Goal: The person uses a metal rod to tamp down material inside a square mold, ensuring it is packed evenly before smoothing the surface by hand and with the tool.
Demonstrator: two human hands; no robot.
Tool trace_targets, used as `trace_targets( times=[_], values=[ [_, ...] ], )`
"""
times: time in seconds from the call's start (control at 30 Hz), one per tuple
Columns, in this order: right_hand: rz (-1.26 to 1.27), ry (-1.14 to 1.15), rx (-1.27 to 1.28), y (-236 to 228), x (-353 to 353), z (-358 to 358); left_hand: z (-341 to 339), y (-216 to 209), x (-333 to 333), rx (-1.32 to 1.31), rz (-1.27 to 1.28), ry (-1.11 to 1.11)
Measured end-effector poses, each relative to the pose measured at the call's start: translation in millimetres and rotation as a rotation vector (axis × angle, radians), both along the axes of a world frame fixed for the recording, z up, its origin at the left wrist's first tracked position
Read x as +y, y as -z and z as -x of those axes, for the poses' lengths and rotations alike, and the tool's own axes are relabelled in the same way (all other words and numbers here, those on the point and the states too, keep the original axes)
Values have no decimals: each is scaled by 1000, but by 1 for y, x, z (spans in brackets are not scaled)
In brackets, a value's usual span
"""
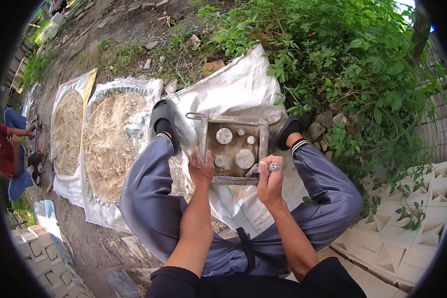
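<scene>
A rectangular wooden moulding frame [236, 120], filled with packed brown sand, lies on a white sack between my feet. Set in the sand are several round grey discs, among them a large disc [244, 159] and another disc [224, 136]. My left hand [201, 168] grips the frame's left side, thumb inward and fingers over the outer edge. Closed around a grey rod-shaped tool [274, 167], my right hand [269, 185] is at the frame's lower right corner. The tool's rounded top shows above the fist; a grey end appears at the sand beside it.
White sacks on the left bear a large sand heap [109, 134] and a second sand heap [68, 131]. The white sack [233, 89] spreads beyond the frame. Green plants [342, 59] crowd the right, above pale patterned blocks [392, 238]. Another person [12, 149] sits far left.
</scene>
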State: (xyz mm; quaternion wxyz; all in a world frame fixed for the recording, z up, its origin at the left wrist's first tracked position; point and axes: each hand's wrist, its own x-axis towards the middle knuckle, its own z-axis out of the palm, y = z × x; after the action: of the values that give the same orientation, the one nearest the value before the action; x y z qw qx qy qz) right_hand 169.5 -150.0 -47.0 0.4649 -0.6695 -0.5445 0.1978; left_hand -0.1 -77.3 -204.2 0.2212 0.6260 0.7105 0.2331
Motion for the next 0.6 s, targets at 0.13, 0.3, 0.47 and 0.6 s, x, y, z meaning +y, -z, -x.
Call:
trace_targets(
  times=[0.13,0.3,0.47,0.6],
  values=[
    [-15,34,141,-50,3,2,2,2,-2,-8,9,1],
    [56,-87,55,-24,4,-21,0,2,-1,11,-8,-9],
    [-17,-78,0,-26,-4,-19,-1,1,-2,-21,-18,24],
    [-41,-100,-123,-45,4,-15,0,-2,0,3,39,-14]
  ],
)
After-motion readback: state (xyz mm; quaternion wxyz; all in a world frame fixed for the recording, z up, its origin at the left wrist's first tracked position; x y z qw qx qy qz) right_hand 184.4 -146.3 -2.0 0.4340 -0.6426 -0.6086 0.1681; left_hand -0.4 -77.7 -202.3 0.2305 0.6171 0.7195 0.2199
